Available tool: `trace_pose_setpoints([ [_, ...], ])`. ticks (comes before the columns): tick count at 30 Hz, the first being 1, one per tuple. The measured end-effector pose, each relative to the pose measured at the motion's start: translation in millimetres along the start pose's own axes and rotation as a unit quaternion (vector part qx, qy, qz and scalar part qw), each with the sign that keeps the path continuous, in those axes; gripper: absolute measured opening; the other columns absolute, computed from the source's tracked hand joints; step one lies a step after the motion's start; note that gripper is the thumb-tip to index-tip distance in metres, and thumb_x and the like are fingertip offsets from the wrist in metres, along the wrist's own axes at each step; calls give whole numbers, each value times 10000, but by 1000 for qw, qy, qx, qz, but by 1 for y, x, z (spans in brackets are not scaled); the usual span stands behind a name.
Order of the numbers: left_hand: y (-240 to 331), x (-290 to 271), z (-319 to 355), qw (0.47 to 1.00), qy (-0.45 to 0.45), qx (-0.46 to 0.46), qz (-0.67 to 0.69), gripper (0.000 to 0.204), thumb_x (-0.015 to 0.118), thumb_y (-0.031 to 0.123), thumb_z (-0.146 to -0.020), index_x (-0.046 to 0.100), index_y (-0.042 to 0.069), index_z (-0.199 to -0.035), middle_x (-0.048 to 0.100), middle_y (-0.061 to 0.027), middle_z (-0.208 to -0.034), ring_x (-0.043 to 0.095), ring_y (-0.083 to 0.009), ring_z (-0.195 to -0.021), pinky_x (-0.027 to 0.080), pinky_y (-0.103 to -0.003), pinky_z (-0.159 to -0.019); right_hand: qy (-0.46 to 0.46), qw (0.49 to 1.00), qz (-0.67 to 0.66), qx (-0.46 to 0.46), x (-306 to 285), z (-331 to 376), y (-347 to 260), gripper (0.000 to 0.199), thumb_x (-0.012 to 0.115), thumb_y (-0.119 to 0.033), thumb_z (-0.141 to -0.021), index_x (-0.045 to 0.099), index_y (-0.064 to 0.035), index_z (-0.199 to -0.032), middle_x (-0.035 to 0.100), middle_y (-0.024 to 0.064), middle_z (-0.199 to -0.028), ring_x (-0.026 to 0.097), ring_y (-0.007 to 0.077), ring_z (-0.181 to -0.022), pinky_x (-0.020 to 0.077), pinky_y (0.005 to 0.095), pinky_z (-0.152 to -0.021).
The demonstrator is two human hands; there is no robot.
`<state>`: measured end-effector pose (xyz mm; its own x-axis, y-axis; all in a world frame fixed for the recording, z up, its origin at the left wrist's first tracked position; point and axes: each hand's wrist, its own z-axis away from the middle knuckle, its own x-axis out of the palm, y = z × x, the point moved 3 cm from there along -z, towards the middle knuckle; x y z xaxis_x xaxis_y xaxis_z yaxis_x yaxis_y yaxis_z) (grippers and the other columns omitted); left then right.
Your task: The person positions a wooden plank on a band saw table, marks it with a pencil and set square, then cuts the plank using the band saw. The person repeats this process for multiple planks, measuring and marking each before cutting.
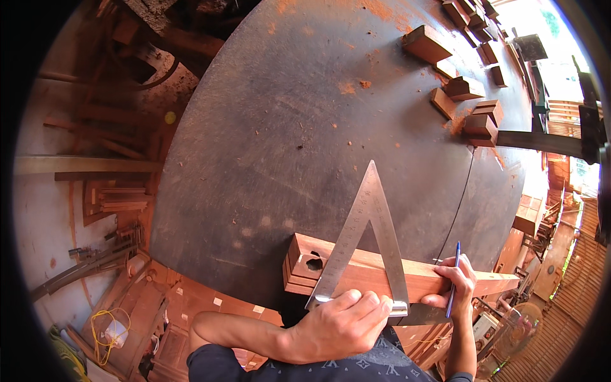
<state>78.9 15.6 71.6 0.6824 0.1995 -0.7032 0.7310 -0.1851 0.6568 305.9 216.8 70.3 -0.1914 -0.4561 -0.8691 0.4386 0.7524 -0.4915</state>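
Observation:
A reddish wooden beam (356, 270) with a notch cut near its left end lies across the near edge of a dark metal table (305, 146). A steel triangular square (369, 235) stands on the beam, its base along the near edge. My left hand (340, 325) presses down on the square's base. My right hand (455, 286) rests on the beam to the right and holds a blue pen (453, 280) upright against the wood.
Several small wooden blocks (464, 95) lie scattered at the table's far right. Planks and offcuts (108, 197) lean on the floor to the left. A yellow cord (105, 325) lies at lower left. More timber pieces sit under the table's near edge.

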Motion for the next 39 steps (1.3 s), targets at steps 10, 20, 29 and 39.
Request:
trace_pose_setpoints([
  [10,-2,0,0,1000,21,0,18,259,694,175,-932,757,-37,-1067,624,-32,-883,620,-151,-880,482,-284,-815,-7,1000,-1,5,-1,-3,-1,783,895,-714,-669,737,-9,-970,697,148,-868,659,301,-777,519,416,-688],
  [20,-1,0,3,999,5,-21,32,238,764,167,-881,798,-1,-1047,692,-19,-976,650,-140,-886,493,-283,-774,1,1000,-2,10,0,2,-2,796,897,-708,-639,737,-9,-984,701,152,-889,658,318,-794,521,426,-707],
  [29,0,3,5,1000,9,4,14,241,738,156,-869,765,0,-1050,681,-40,-1032,647,-162,-901,519,-321,-767,105,990,-67,-62,-21,-36,-54,242,601,-48,-1025,636,-6,-1260,784,198,-1054,744,310,-918,571,426,-826],
  [39,-1,6,10,998,13,36,-42,237,681,148,-875,732,44,-1081,680,-58,-1138,660,-227,-1100,537,-389,-910,-101,961,-225,-121,-6,-137,-152,153,736,-148,-1000,768,-5,-1045,733,106,-834,698,248,-752,528,364,-716],
])
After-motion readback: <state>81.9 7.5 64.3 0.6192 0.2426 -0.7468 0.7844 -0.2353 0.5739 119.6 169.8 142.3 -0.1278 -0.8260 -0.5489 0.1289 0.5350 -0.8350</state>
